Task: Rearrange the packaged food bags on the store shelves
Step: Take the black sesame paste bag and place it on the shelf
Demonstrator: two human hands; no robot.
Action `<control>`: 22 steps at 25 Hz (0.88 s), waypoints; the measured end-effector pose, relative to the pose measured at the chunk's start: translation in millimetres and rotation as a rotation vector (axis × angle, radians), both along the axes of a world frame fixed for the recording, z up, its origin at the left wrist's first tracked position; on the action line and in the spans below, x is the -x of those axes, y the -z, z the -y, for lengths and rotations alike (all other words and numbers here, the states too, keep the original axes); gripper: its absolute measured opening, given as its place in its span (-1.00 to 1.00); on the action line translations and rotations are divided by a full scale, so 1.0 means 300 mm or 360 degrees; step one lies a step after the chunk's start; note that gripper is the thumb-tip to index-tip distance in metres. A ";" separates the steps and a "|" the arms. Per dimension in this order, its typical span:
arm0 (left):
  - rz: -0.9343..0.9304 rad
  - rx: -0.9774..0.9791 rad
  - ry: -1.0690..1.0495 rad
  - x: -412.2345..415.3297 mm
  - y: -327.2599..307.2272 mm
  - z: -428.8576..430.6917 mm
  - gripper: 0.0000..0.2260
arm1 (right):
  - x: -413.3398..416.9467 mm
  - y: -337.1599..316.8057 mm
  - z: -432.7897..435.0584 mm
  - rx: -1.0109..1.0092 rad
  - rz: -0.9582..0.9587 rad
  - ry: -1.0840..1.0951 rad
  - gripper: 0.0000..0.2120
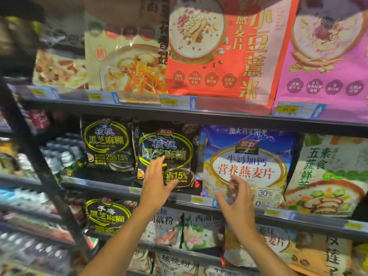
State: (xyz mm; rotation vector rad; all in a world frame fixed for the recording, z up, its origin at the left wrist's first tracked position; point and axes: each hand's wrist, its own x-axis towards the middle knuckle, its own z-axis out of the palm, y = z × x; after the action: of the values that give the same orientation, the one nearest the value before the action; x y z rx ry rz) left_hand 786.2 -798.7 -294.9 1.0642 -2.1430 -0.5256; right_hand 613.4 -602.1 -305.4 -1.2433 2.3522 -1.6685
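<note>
A black bag of sesame paste (171,144) leans at the front of the middle shelf (239,208). My left hand (157,180) is in front of its lower half, fingers straight and spread, holding nothing. Right of it stands a blue oatmeal bag (249,148). My right hand (237,204) hovers before that bag's lower left corner with fingers loosely curled and nothing in them. Whether either hand touches a bag cannot be told. A second black sesame bag (107,144) stands further left and further back.
A green-and-white vegetable bag (328,176) stands at the right of the middle shelf. The upper shelf carries a red bag (229,46), a pink bag (328,56) and a beige bag (127,66). More bags fill the lower shelves (179,228). A dark upright post (39,166) stands at the left.
</note>
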 end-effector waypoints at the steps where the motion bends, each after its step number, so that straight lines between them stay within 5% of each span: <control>1: -0.0009 -0.0027 -0.0042 -0.035 0.003 0.030 -0.15 | -0.027 0.005 0.036 -0.0033 -0.0008 -0.0088 -0.40; 6: -0.0013 -0.0209 -0.0165 -0.167 0.021 0.186 -0.05 | -0.126 0.030 0.226 -0.0264 -0.0070 -0.0358 -0.24; 14: 0.0261 -0.0805 -0.0015 -0.235 0.055 0.477 0.06 | -0.191 0.002 0.480 -0.0574 0.0149 -0.0094 -0.04; 18: 0.0243 -0.0945 0.0188 -0.223 0.068 0.565 -0.24 | -0.201 0.014 0.541 -0.0621 0.0263 0.0081 -0.10; 22: 0.0167 -0.1078 0.0330 -0.211 0.103 0.636 -0.10 | -0.196 0.017 0.565 -0.0566 0.0446 0.0207 -0.31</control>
State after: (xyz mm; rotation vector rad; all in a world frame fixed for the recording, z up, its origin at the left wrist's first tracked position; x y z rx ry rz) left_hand 849.5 -989.5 -325.7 1.2341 -2.2294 -1.3893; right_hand 672.1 -771.6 -310.3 -0.7593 2.4478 -1.2698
